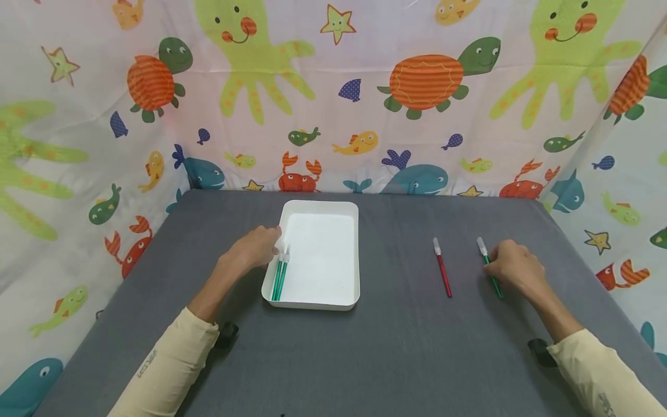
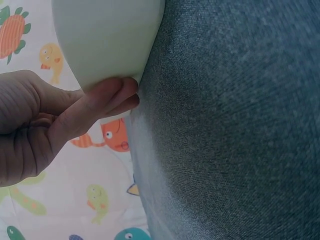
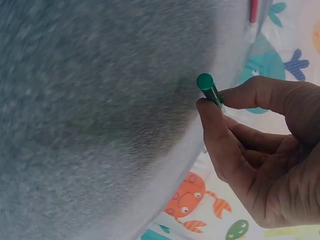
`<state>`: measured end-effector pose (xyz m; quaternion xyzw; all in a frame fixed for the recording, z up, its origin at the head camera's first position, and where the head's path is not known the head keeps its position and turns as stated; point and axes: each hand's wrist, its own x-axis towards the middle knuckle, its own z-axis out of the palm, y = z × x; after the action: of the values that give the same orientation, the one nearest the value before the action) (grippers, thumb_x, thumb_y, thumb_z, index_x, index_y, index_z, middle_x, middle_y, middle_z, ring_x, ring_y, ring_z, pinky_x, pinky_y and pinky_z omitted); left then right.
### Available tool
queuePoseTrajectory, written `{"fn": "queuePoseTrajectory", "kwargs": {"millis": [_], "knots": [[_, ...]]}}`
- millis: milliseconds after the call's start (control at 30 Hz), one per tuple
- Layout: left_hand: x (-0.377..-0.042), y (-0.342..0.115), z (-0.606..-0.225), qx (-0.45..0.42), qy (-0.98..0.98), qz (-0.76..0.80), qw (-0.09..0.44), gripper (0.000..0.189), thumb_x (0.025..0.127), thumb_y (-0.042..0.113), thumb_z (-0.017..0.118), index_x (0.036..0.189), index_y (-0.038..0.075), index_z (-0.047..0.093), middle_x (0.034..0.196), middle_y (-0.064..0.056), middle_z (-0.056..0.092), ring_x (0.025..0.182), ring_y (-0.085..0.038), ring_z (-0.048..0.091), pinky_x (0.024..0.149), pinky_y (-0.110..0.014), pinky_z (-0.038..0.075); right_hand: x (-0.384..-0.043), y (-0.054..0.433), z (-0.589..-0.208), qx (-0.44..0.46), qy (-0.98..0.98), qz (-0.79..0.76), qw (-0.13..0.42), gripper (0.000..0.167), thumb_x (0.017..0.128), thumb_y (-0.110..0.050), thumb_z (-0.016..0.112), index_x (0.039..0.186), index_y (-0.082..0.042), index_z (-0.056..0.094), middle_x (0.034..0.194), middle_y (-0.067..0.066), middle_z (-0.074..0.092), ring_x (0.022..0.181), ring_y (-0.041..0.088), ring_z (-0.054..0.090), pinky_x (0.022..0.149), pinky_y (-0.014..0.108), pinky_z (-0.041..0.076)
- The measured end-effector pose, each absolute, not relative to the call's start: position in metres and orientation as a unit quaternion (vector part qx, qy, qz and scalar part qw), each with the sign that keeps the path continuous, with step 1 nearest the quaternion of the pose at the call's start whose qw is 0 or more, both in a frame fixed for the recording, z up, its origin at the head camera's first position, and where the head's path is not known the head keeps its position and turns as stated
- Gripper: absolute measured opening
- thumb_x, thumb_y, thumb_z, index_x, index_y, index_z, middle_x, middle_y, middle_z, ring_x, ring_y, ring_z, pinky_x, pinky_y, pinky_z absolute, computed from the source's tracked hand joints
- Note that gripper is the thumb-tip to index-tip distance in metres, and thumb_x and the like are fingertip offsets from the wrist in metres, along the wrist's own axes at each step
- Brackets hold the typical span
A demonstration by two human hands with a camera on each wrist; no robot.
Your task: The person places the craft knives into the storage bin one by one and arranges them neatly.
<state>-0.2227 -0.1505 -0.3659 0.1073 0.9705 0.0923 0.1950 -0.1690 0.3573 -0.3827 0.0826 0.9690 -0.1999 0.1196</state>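
My left hand (image 1: 256, 248) pinches the left wall of a shallow white tray (image 1: 352, 255); the left wrist view shows fingertips (image 2: 121, 90) against the tray's outer side (image 2: 107, 37). Two slim green pen-shaped tools (image 1: 279, 280) with whitish caps lie side by side in the tray's left part. At the right, my right hand (image 1: 516, 265) pinches another green pen-shaped tool (image 1: 487, 259) between thumb and fingers, its cap pointing away from me. Its round flat end (image 3: 205, 81) faces the right wrist camera. Left of it, a red pen-shaped tool (image 1: 443, 273) with a whitish cap lies on the table.
A dark grey cloth covers the table (image 1: 365, 359). Behind it and along both sides hangs a white curtain (image 1: 323, 127) printed with sea animals. Dark objects sit by both wrists, at the cuffs of the cream sleeves (image 1: 169, 362).
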Motion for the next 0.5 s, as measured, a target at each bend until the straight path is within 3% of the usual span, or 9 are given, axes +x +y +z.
{"fn": "queuePoseTrajectory", "kwargs": {"millis": [500], "knots": [[-0.226,-0.149,-0.365,0.103,0.972,0.081,0.196,0.067,0.103,0.012,0.064,0.162,0.002,0.033,0.148,-0.027,0.057,0.094,-0.023,0.069,0.071,-0.028,0.052,-0.170,0.331,-0.356,0.075,0.978,-0.177,0.079,0.039,0.090,-0.017,0.070,0.114,0.013,0.071,0.097,0.021,0.069,0.079,0.027,0.060,0.062,0.035,0.044]]}}
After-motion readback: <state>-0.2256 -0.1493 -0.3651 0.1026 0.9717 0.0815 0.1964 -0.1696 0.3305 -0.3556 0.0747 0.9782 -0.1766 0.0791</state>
